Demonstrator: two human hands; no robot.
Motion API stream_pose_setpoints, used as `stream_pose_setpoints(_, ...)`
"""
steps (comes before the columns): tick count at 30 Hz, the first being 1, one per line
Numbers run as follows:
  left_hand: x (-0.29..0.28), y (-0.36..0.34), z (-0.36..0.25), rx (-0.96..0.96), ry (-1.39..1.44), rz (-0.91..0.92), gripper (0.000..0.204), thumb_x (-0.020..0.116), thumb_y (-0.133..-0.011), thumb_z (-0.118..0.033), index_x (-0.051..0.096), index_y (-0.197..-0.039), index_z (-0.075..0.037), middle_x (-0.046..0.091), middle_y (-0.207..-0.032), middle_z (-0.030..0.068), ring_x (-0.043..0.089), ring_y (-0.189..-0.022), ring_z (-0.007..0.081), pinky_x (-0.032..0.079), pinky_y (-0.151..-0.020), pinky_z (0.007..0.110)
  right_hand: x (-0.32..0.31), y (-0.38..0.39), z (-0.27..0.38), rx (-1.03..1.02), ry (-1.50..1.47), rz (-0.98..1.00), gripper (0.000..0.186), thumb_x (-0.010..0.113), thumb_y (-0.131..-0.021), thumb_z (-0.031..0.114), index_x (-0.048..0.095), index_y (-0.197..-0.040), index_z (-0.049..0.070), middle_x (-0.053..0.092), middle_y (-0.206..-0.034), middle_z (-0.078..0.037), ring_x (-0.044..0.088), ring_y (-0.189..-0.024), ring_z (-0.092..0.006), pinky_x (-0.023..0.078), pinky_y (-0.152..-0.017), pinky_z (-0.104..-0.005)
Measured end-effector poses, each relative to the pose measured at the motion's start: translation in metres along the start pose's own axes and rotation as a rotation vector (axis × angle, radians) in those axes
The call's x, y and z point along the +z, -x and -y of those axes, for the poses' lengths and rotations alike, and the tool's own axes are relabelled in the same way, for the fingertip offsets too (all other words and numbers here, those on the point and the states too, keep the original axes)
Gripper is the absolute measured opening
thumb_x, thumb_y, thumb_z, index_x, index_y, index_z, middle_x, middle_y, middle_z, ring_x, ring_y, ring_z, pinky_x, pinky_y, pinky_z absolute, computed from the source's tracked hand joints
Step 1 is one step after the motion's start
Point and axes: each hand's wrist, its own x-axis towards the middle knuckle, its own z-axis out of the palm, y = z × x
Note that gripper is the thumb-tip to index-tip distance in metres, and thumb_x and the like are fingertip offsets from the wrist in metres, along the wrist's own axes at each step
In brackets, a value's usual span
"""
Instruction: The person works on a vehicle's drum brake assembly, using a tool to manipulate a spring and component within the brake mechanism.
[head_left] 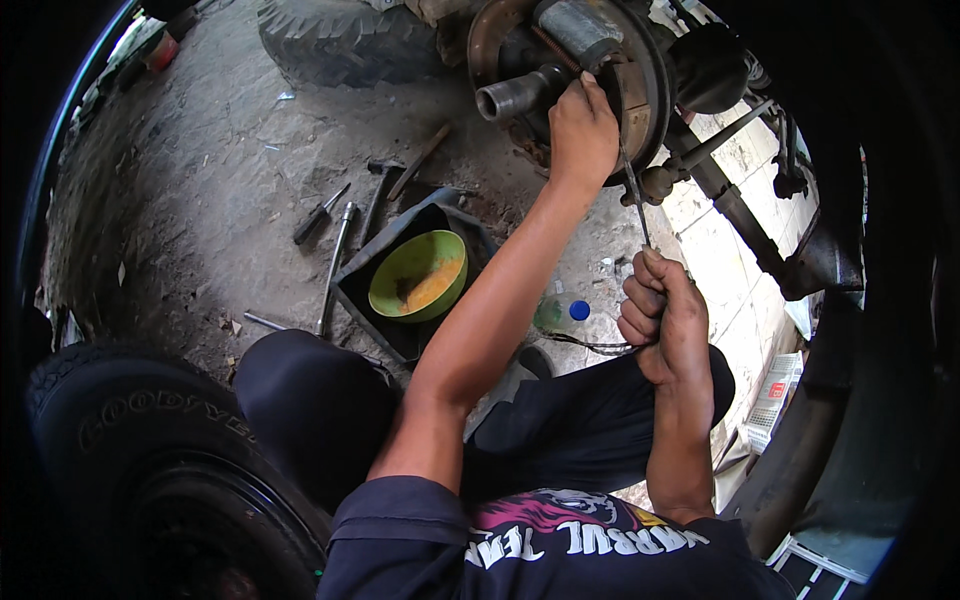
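At the upper right is a wheel brake assembly with a round backing plate, curved brake shoes and a hub spindle. My left hand reaches into it, fingers closed against the shoe beside a rusty coil spring; what its fingertips hold is hidden. Lower down, my right hand makes a fist round a thin dark rod or cable, which runs up to the plate's lower edge. A dark cord shows at the left of that fist.
A green bowl with brownish residue sits in a dark tray. Nearby lie a screwdriver, a wrench and a hammer. A blue-capped bottle is below my left forearm. A tyre stands at the lower left.
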Motion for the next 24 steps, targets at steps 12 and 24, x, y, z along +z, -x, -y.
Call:
stream_pose_setpoints(12,-0.003,-0.007,0.0,-0.003,-0.124,0.085,0.034,0.042,-0.096,-0.016,0.059,-0.08,0.009,0.059,-0.08,0.0327,0.058,-0.084,0.0498,0.045,-0.072,0.052,0.005,-0.002,-0.001,0.092,-0.241,0.064,0.033,0.043,-0.098,0.031,0.034,-0.069,0.019,0.018,-0.054,0.009,0.013,-0.041,-0.0042,0.011,-0.039,-0.023)
stream_pose_setpoints(24,-0.009,-0.014,-0.005,-0.046,-0.185,0.136,0.028,0.047,-0.091,-0.015,0.061,-0.083,0.009,0.061,-0.083,0.0323,0.059,-0.086,0.0488,0.046,-0.076,0.052,0.002,-0.01,-0.002,0.185,-0.662,0.243,0.032,0.038,-0.099,0.03,0.034,-0.069,0.02,0.016,-0.051,0.01,0.012,-0.037,-0.0033,0.011,-0.035,-0.0216)
